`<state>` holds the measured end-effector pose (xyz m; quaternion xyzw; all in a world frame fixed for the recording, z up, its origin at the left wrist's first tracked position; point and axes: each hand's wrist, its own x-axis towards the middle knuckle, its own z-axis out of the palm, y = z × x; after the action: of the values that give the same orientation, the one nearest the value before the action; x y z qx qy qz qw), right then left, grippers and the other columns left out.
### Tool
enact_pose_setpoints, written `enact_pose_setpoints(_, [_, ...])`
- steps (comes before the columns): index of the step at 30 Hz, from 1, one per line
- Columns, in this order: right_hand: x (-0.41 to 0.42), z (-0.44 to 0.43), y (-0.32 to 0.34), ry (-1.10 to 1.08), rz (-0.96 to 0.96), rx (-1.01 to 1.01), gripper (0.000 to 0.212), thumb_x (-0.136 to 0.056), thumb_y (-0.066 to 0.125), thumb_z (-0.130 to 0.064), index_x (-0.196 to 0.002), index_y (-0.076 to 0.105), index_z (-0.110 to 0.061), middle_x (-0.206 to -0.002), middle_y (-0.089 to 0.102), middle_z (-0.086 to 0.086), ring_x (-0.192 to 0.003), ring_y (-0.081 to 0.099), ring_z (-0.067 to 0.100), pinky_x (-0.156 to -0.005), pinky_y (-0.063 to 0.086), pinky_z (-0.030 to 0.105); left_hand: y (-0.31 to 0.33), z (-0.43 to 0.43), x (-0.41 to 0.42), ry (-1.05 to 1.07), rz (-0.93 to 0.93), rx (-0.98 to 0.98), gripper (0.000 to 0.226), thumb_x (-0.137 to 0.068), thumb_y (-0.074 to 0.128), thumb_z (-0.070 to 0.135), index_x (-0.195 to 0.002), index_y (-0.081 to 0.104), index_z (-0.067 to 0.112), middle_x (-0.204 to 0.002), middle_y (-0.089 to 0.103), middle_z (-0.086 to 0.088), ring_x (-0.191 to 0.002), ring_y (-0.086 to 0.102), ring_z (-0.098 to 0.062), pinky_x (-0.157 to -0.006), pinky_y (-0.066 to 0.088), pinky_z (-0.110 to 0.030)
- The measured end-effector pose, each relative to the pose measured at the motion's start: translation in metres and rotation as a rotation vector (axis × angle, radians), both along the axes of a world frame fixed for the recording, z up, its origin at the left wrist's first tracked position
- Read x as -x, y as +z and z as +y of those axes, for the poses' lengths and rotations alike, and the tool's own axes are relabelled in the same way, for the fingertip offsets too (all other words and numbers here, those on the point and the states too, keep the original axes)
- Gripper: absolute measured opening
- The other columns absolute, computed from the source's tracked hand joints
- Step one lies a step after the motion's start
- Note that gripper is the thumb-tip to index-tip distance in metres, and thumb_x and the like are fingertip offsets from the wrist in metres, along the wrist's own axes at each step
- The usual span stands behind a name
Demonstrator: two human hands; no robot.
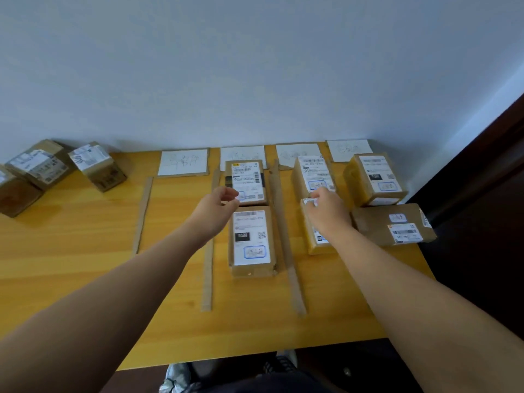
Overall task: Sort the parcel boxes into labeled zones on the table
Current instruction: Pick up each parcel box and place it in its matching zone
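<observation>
Right hand holds a small box in the third zone of the bench
The small box lies at the front of this zone, just before the rear box; the grip of the right hand is closed over its far end, with the fingers bent on the top edge. The left hand hovers at the near left corner of the taped box in the second zone, its grip half open, thumb and fingers apart, with nothing in it. A long box lies in front of the taped box. A tall box and a flat box are in the fourth zone, at the right edge. Cardboard strips divide the zones, and paper labels lie along the wall side, the writing too blurred to read. A heap of boxes sits at the far left
</observation>
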<state>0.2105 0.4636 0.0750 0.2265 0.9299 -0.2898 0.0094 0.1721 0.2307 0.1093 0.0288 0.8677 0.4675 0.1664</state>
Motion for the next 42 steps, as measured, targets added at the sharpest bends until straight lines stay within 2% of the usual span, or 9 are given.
enact_pose_setpoints(2, [0.011,-0.039,0.007,0.068,0.042,0.023,0.03,-0.095,0.048,-0.022,-0.124,0.054,-0.014,-0.121,0.057,0.003,-0.103,0.056,0.023,-0.078,0.048,0.033,0.003,-0.034,0.004,0.001,0.025,0.03,0.029,-0.097,0.05,0.026,-0.126,0.053,0.019,-0.12,0.056,0.003,-0.102,0.055,-0.013,-0.074,0.042,-0.025])
enact_pose_setpoints(4, [0.024,-0.083,0.012,0.124,0.071,0.056,0.03,-0.096,0.048,-0.023,-0.123,0.054,-0.014,-0.117,0.057,0.003,-0.095,0.056,0.02,-0.073,0.046,0.03,0.006,-0.073,0.01,-0.007,0.044,0.059,0.03,-0.098,0.049,0.026,-0.127,0.051,0.02,-0.123,0.055,0.003,-0.105,0.055,-0.014,-0.076,0.043,-0.026])
enact_pose_setpoints(10, [0.06,-0.221,0.022,0.262,0.123,0.125,0.035,-0.096,0.048,-0.023,-0.129,0.05,-0.014,-0.132,0.051,0.004,-0.105,0.055,0.02,-0.085,0.048,0.035,0.018,-0.196,0.035,0.028,0.096,0.12,0.034,-0.097,0.05,0.026,-0.131,0.049,0.019,-0.124,0.054,0.002,-0.105,0.054,-0.013,-0.082,0.043,-0.029])
enact_pose_setpoints(17, [0.095,-0.319,0.03,0.349,0.116,0.121,0.035,-0.097,0.047,-0.024,-0.131,0.048,-0.016,-0.133,0.05,0.002,-0.092,0.052,0.013,-0.079,0.05,0.033,0.016,-0.298,0.066,0.091,0.075,0.116,0.033,-0.097,0.051,0.025,-0.129,0.05,0.02,-0.125,0.054,0.001,-0.106,0.055,-0.016,-0.077,0.043,-0.029])
enact_pose_setpoints(23, [0.143,-0.358,0.031,0.418,0.049,0.115,0.038,-0.096,0.048,-0.025,-0.133,0.045,-0.016,-0.135,0.048,0.003,-0.113,0.052,0.019,-0.089,0.048,0.037,0.011,-0.341,0.101,0.146,0.059,0.114,0.033,-0.097,0.051,0.025,-0.13,0.047,0.021,-0.124,0.055,0.001,-0.106,0.055,-0.015,-0.079,0.043,-0.028])
enact_pose_setpoints(26, [0.168,-0.376,0.022,0.448,0.004,0.08,0.049,-0.094,0.052,-0.03,-0.139,0.039,-0.016,-0.139,0.042,0.004,-0.119,0.048,0.019,-0.089,0.047,0.034,0.004,-0.358,0.117,0.177,0.04,0.14,0.036,-0.097,0.05,0.026,-0.132,0.046,0.02,-0.125,0.055,0.0,-0.109,0.055,-0.017,-0.081,0.043,-0.03])
enact_pose_setpoints(33, [0.229,-0.427,-0.006,0.438,-0.118,-0.114,0.086,-0.082,0.06,-0.056,-0.145,0.025,-0.009,-0.147,0.026,0.01,-0.134,0.03,0.028,-0.106,0.037,0.039,-0.02,-0.4,0.168,0.177,-0.029,0.173,0.036,-0.098,0.049,0.025,-0.133,0.044,0.018,-0.127,0.054,-0.002,-0.108,0.054,-0.017,-0.079,0.044,-0.029])
enact_pose_setpoints(37, [0.271,-0.461,-0.024,0.407,-0.244,-0.222,0.114,-0.072,0.057,-0.074,-0.151,0.008,-0.008,-0.158,0.009,0.013,-0.144,0.014,0.03,-0.115,0.023,0.048,-0.034,-0.421,0.204,0.131,-0.049,0.197,0.037,-0.098,0.049,0.026,-0.134,0.043,0.019,-0.126,0.054,0.0,-0.107,0.054,-0.015,-0.079,0.044,-0.028])
enact_pose_setpoints(42, [0.313,-0.503,-0.044,0.365,-0.298,-0.261,0.126,-0.07,0.058,-0.075,-0.151,-0.004,-0.002,-0.158,0.005,0.014,-0.147,0.005,0.03,-0.118,0.009,0.051,-0.047,-0.445,0.238,0.081,-0.079,0.183,0.038,-0.097,0.048,0.027,-0.134,0.043,0.019,-0.123,0.053,0.003,-0.105,0.051,-0.012,-0.082,0.04,-0.026])
